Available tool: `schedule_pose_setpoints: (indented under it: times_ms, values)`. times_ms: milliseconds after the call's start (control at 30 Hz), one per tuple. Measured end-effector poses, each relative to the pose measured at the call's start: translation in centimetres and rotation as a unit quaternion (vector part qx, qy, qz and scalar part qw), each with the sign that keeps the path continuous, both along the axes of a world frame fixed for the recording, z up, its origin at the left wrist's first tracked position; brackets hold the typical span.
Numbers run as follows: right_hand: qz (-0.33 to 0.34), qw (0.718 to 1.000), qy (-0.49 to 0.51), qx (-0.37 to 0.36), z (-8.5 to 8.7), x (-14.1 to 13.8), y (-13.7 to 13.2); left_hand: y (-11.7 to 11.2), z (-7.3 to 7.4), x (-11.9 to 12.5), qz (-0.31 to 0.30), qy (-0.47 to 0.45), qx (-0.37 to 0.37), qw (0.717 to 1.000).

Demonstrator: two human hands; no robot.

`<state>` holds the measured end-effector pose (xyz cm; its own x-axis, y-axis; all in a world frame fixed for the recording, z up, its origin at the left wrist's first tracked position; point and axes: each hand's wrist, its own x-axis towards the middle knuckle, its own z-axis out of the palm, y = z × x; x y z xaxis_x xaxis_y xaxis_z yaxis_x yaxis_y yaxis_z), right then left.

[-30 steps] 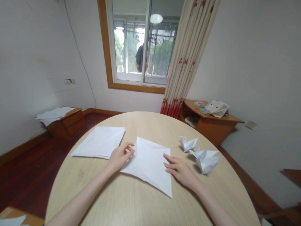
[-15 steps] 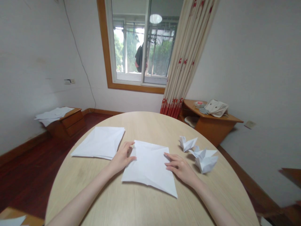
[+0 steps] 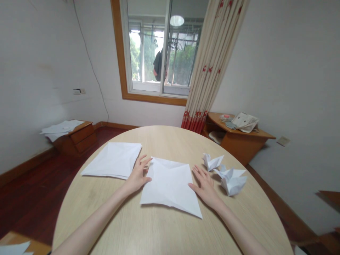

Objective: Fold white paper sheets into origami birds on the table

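A creased white sheet of paper (image 3: 170,186) lies on the round wooden table (image 3: 127,226) in front of me. My left hand (image 3: 140,173) is at its left edge, fingers apart, with the thumb by the paper's side. Along the right edge rests my right hand (image 3: 203,184), its fingers spread and the thumb tip at the paper's border. Neither hand grips anything. To the left is a stack of white paper (image 3: 113,159), close to my left hand. Folded paper pieces (image 3: 232,180) stand to the right of my right hand, with a smaller folded piece (image 3: 212,162) behind them.
Beyond the table are a window and a cream curtain (image 3: 209,71) with red patterns. A small cabinet (image 3: 82,136) with papers on top stands at the left wall. On the right, a wooden desk (image 3: 236,141) holds a cloth bag (image 3: 244,121).
My right hand has moved slightly right and its fingers have spread off the sheet. The left hand's fingers have opened a little. The sheet has shifted slightly.
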<state>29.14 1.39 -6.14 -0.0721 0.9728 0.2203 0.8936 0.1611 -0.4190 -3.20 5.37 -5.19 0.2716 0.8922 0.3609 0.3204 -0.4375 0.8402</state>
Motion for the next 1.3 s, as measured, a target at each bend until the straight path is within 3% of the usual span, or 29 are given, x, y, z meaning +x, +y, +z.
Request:
schedule_pose_setpoints:
  times_ms: [400,533,667,867,1033,1300]
  values:
    - [0.008,0.999,0.034,-0.026,0.4,-0.1,0.1,-0.9,1.3,0.9,0.024,-0.014,-0.036,0.999]
    - [0.005,0.998,0.049,-0.025,0.4,-0.3,0.1,-1.1,1.7,1.1,0.008,-0.005,-0.077,0.997]
    - [0.009,0.995,0.100,-0.004,0.1,-0.3,0.3,-1.6,2.2,1.3,0.000,0.008,-0.066,0.998]
    - [0.032,0.973,0.225,0.040,0.3,-0.3,0.2,-1.7,2.5,1.3,0.024,0.021,-0.033,0.999]
    - [0.079,0.939,0.330,0.053,0.7,-0.6,0.0,-1.8,2.9,1.2,0.002,0.018,-0.001,1.000]
    - [0.070,0.936,0.332,0.093,2.4,-0.4,-0.7,-2.4,4.6,1.0,-0.015,-0.058,-0.015,0.998]
